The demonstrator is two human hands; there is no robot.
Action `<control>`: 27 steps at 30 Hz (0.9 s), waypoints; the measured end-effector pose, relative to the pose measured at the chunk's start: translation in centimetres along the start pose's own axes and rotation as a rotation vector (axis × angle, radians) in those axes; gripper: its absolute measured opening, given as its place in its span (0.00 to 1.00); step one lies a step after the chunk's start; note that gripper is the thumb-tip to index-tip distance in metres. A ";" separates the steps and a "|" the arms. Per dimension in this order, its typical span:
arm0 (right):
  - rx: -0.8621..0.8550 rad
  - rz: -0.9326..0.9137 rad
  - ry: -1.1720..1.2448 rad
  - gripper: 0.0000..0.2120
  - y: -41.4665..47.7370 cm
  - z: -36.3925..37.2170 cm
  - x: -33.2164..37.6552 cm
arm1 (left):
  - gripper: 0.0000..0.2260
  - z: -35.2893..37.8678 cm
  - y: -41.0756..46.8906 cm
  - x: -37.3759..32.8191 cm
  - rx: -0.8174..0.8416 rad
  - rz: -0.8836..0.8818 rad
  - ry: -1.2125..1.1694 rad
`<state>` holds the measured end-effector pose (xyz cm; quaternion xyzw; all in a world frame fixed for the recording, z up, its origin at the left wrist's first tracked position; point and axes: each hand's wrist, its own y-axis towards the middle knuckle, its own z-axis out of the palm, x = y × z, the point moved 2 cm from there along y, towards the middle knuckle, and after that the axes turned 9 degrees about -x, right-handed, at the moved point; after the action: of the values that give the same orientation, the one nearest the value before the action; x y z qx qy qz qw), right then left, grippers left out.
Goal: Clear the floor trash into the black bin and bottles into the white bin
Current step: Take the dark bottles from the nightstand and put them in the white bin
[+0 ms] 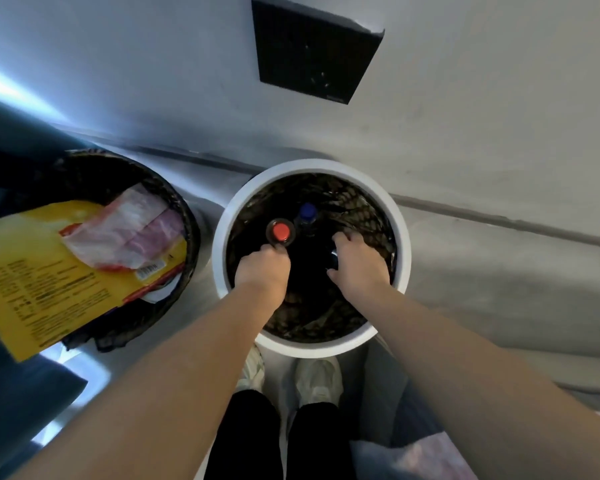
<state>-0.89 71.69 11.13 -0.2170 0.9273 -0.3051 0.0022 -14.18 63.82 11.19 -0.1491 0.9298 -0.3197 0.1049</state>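
Note:
Both my hands reach down into the white bin (pixel 219 244), which has a dark liner. My left hand (pixel 262 271) grips a dark bottle with a red cap (pixel 280 231), standing upright. My right hand (pixel 355 261) curls round another dark bottle whose black cap (pixel 334 259) just shows by my thumb. A third bottle with a blue cap (pixel 307 213) stands upright behind them in the bin. To the left is the black bin (pixel 187 216), holding a yellow package (pixel 32 271) and a pink-and-white wrapper (pixel 125 233) that stick out above its rim.
The two bins stand side by side against a pale wall. A black square panel (pixel 312 50) is fixed on the wall above. My shoes (pixel 317 379) are right in front of the white bin. Grey floor lies to the right.

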 end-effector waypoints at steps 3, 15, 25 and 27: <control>0.001 0.016 0.005 0.26 1.3 1.4 -0.5 | 0.19 1.7 1.7 0.2 0.006 -0.017 -0.002; 0.044 0.028 0.031 0.25 2.2 4.3 -1.3 | 0.16 4.1 3.4 0.9 -0.003 -0.021 0.007; 0.052 -0.040 -0.024 0.14 0.7 2.4 -1.1 | 0.16 2.1 1.7 0.9 -0.040 0.054 -0.069; 0.064 -0.046 -0.017 0.14 0.9 2.5 -1.2 | 0.15 2.3 1.8 0.9 -0.007 0.056 -0.086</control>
<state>0.17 71.43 8.46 -0.2408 0.9118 -0.3325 0.0100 -14.72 63.55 8.21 -0.1369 0.9294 -0.3066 0.1533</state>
